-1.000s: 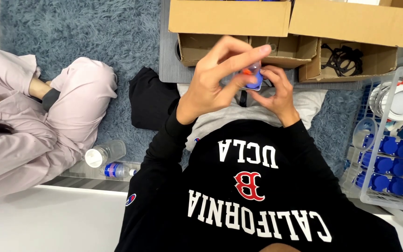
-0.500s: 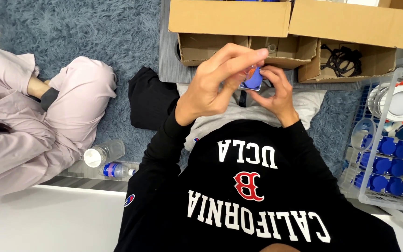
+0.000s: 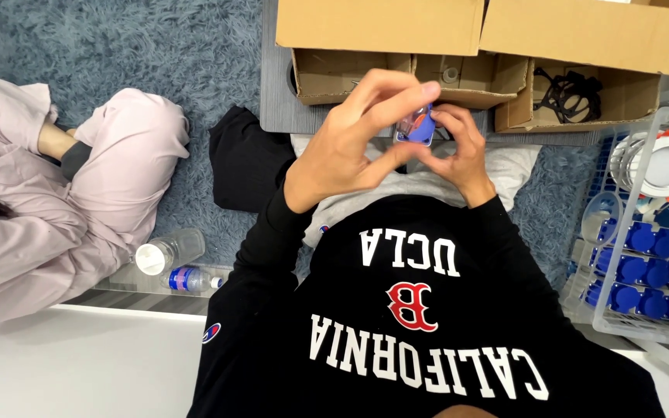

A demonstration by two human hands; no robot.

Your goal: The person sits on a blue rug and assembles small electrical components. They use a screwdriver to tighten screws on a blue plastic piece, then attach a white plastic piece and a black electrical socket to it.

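Observation:
Both my hands meet in front of my chest around a small blue plastic part [image 3: 417, 128] with a clear piece on it. My left hand [image 3: 354, 143] pinches it from the left with thumb and fingers. My right hand [image 3: 458, 151] holds it from the right and below. Most of the part is hidden by my fingers. I wear a black long-sleeved sweatshirt with white lettering.
Open cardboard boxes [image 3: 396, 46] stand on a grey mat ahead, one with black cables [image 3: 574, 89]. A wire basket [image 3: 644, 271] of several blue parts sits at the right with white round fittings [image 3: 663, 166]. A person in pink [image 3: 56, 193] sits at the left; two plastic bottles [image 3: 168, 259] lie nearby.
My hands have stayed together on the blue part. My fingers have shifted slightly around it, turning it a little.

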